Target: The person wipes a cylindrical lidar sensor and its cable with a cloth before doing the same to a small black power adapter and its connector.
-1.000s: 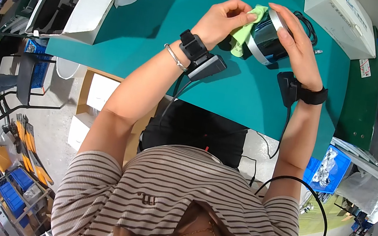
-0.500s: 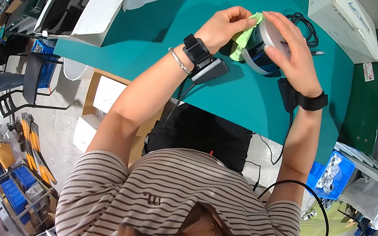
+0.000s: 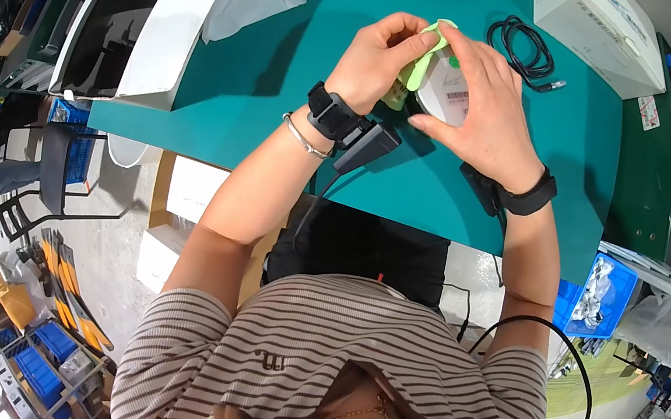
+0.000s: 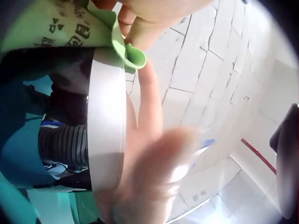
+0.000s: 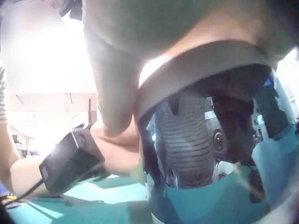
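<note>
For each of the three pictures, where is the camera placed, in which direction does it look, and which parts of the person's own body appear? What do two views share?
Head: worn on the head, looks down at the green table; striped shirt, both arms, left hand pinching the green cloth, right hand gripping the round device.
Left wrist: beside the left hand, looks at the device's white rim; fingers show.
Right wrist: under the right hand, looks up into the device; left forearm shows.
Shared: the cloth shows in the head and left wrist views.

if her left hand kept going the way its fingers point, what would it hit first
Its fingers already pinch the green cloth against the round device; straight on lies the right hand, though depth is hard to judge.
</note>
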A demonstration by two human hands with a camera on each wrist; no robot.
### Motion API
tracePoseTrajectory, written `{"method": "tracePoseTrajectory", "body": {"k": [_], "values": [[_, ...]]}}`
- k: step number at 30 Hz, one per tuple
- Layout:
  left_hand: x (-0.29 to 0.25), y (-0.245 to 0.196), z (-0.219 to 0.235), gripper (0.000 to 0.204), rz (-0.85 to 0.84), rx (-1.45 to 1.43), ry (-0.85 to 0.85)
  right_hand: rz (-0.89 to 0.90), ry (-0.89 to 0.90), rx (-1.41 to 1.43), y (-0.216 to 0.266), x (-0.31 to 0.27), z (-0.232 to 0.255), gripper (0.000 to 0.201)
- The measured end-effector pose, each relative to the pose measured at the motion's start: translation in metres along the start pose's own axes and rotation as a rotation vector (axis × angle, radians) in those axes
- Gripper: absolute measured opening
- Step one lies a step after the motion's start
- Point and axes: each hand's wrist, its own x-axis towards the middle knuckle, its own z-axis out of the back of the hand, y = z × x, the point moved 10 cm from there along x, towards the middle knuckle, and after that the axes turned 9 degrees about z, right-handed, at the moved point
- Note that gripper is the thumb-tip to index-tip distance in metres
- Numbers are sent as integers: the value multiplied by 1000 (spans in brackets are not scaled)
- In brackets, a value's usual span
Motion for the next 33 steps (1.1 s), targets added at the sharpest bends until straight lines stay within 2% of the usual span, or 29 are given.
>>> {"method": "tracePoseTrajectory", "body": {"k": [1,3,4,6,7,8,10,11,14,16,18,19,20,21,23,24,26,28,29,33], "values": [[-1,-2,-1,25,-2,2,6,-2,-4,-4,-2,1,3,92],[-5,-13,1,23,-74,-12,-27,-53,-108,408,-17,0,15,73],[-5,-15,-1,23,-79,-11,-22,-52,-112,402,-21,3,20,73],[-12,-30,4,21,-215,-98,-85,-137,-272,325,-38,2,44,50],[-13,-32,3,21,-216,-159,-64,-163,-327,327,-38,3,48,36],[-13,-32,0,21,-214,-158,-53,-170,-334,321,-36,5,46,36],[-17,-37,-5,22,-292,-163,-14,-235,-256,625,-39,6,18,33],[-20,-37,-11,23,-285,-105,39,-186,-266,614,-36,6,13,30],[-27,-40,-23,22,-246,48,56,-294,-220,786,-44,-7,10,20],[-27,-42,-29,27,-265,72,87,-337,-351,866,-57,-24,29,18],[-35,-58,-38,39,-521,242,119,-344,-517,813,-65,-48,65,15],[-34,-54,-42,58,-506,510,91,-390,-572,747,-76,-67,78,15],[-35,-53,-47,58,-507,516,104,-437,-628,681,-85,-84,90,14],[-39,-50,-59,64,-487,668,116,-443,-643,682,-88,-94,94,14],[-41,-38,-74,78,-451,910,141,-615,-477,576,-96,-113,78,15],[-43,-35,-76,78,-449,924,156,-591,-434,666,-93,-112,60,15],[-38,-35,-76,78,-459,1109,40,-612,-427,721,-89,-113,32,14],[-36,-36,-77,77,-444,1136,33,-567,-377,601,-84,-107,22,13],[-34,-35,-77,78,-439,1144,52,-592,-381,692,-83,-105,12,16],[-26,-35,-76,80,-397,1078,115,-529,-378,657,-72,-89,-6,21]]}}
